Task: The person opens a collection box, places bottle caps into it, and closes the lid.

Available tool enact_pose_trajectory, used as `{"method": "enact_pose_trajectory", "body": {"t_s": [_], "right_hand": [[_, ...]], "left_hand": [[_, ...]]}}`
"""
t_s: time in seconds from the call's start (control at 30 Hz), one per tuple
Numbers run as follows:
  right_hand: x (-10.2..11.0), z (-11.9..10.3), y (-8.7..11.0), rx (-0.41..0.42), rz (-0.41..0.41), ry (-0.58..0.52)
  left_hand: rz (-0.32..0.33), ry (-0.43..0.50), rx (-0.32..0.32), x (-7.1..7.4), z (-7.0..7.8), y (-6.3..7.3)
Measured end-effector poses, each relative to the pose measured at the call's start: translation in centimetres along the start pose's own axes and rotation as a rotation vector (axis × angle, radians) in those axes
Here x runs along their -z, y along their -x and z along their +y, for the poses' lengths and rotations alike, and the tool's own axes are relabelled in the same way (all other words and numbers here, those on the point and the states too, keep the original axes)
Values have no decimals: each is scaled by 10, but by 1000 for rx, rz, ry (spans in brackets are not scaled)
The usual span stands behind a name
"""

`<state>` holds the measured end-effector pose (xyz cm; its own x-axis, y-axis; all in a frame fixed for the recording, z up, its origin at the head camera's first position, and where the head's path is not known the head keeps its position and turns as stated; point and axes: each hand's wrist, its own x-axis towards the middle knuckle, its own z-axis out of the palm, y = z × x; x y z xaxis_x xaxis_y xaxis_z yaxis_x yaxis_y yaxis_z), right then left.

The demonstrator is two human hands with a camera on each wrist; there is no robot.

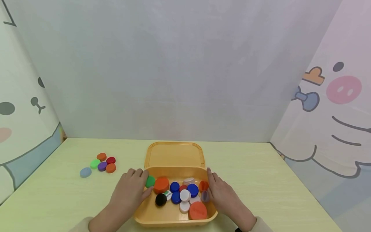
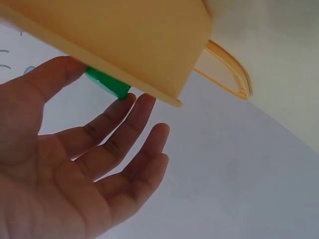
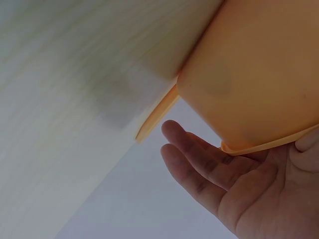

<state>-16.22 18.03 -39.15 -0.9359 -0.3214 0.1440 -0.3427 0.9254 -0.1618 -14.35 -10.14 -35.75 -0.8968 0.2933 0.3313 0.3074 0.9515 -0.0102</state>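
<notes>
A yellow-orange plastic box (image 1: 175, 223) holds several bottle caps, among them a large orange cap (image 1: 198, 210), a black cap (image 1: 160, 199) and a blue cap (image 1: 192, 190). At its left rim my left hand (image 1: 131, 188) pinches a green bottle cap (image 1: 150, 181) between thumb and index finger; the left wrist view shows its other fingers (image 2: 157, 137) loosely bent outside the wall. My right hand (image 1: 224, 195) rests over the right rim, fingers (image 3: 192, 177) nearly straight outside the box. Its thumb reaches inside, beside a translucent purple cap (image 1: 205, 196).
The box's lid (image 1: 175, 154) lies on the table just behind it. To the left sits a loose group of several caps, with a purple cap (image 1: 102, 166), a light green cap (image 1: 95, 163) and a pale blue cap (image 1: 85, 172). A grey curtain (image 1: 174, 71) hangs behind the table.
</notes>
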Motion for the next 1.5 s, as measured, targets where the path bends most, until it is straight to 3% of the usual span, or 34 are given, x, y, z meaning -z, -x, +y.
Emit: {"method": "enact_pose_trajectory", "body": {"t_s": [0.27,0.37,0.63,0.97,1.5], "right_hand": [[0,0,-1,-9,-20,-6],[0,0,0,-5,-17,1],[-1,0,0,-6,-4,5],[1,-1,-1,-5,-12,1],[0,0,-1,-1,3,1]], "left_hand": [[-158,45,-14,-11,12,2],[-186,25,-13,-14,14,2],[-198,-73,-45,-18,17,3],[-159,-168,-108,-24,17,3],[-216,-232,-130,-28,19,0]]}}
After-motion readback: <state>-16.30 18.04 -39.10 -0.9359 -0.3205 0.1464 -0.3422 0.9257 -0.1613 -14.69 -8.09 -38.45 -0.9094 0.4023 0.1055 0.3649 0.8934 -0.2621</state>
